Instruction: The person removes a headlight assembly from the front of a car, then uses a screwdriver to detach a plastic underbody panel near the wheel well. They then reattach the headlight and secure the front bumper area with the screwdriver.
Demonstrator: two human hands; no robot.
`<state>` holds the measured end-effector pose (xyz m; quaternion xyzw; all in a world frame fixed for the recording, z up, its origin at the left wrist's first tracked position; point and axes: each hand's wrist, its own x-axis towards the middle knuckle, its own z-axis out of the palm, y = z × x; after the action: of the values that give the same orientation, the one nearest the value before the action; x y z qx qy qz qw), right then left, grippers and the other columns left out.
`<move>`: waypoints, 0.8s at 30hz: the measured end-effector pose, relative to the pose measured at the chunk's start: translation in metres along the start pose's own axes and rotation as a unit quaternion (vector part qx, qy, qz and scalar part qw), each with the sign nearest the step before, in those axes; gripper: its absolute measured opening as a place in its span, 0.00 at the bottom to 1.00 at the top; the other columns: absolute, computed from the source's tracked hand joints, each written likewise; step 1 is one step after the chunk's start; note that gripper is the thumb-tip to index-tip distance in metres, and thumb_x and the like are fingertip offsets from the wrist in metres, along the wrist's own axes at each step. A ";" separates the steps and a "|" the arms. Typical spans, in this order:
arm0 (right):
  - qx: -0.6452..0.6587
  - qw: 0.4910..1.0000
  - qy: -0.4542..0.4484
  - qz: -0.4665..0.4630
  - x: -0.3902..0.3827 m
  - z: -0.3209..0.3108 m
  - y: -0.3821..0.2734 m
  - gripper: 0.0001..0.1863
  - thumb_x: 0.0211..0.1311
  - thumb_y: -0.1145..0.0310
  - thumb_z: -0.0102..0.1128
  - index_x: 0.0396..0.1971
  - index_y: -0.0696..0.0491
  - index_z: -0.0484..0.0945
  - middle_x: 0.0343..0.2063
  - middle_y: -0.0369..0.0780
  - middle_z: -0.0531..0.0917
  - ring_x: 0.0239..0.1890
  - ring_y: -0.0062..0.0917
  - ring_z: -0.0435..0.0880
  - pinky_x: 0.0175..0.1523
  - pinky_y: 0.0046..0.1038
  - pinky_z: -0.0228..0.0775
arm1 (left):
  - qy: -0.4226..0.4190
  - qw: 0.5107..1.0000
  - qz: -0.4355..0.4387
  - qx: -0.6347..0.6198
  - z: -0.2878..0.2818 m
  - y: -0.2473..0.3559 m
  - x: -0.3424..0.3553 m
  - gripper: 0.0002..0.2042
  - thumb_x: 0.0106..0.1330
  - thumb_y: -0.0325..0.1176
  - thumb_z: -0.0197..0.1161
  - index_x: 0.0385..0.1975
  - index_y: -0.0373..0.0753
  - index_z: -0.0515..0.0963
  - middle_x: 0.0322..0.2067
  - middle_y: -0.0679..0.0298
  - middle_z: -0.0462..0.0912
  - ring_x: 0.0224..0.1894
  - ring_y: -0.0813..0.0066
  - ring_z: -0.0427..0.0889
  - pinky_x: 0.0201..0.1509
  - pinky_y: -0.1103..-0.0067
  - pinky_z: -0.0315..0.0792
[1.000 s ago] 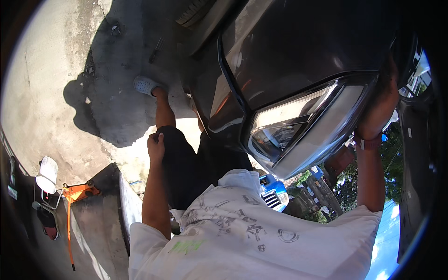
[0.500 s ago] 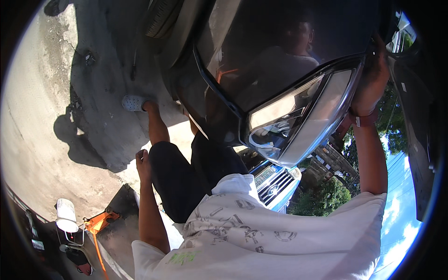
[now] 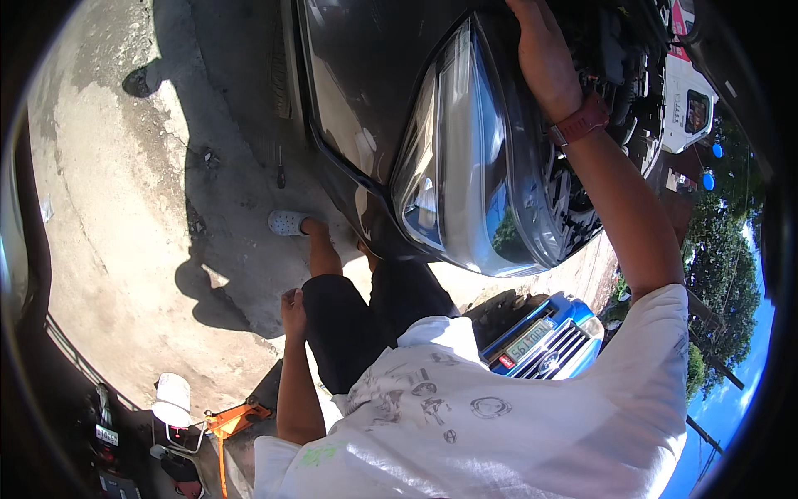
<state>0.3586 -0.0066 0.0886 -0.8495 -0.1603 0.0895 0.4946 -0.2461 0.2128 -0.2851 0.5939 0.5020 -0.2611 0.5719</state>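
Note:
My right hand (image 3: 549, 66) rests at the upper edge of a dark car's front body (image 3: 357, 66), above the headlight (image 3: 449, 158), its fingertips out of sight. A red watch band (image 3: 582, 121) circles that wrist, and the open engine bay (image 3: 607, 100) lies alongside. My left hand (image 3: 293, 312) hangs beside my dark-clad thigh with its fingers curled; what they hold, if anything, is too small to make out.
A long thin tool (image 3: 281, 170) lies on the concrete ground (image 3: 108, 208). At lower left stand an orange floor jack (image 3: 233, 420), a white bucket (image 3: 172, 399) and a motorcycle (image 3: 108, 449). A blue vehicle (image 3: 561, 341) and a white vehicle (image 3: 686, 112) are behind.
My right hand and forearm have moved up and toward the middle of the view. The view has shifted, bringing the engine bay into sight. My left hand stays by my thigh.

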 end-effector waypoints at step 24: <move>0.035 0.985 0.066 -0.156 -0.271 -0.114 0.006 0.30 0.83 0.54 0.62 0.74 0.58 0.76 0.59 0.54 0.88 0.61 0.47 0.89 0.67 0.42 0.77 | 0.108 0.955 0.177 0.211 0.063 0.003 -0.182 0.18 0.81 0.44 0.67 0.57 0.35 0.84 0.54 0.47 0.91 0.59 0.48 0.89 0.63 0.61 0.79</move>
<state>0.1424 -0.1997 0.1384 -0.8001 -0.2548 -0.0401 0.5416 -0.2924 0.0994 -0.1358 0.8050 0.3813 -0.1895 0.4130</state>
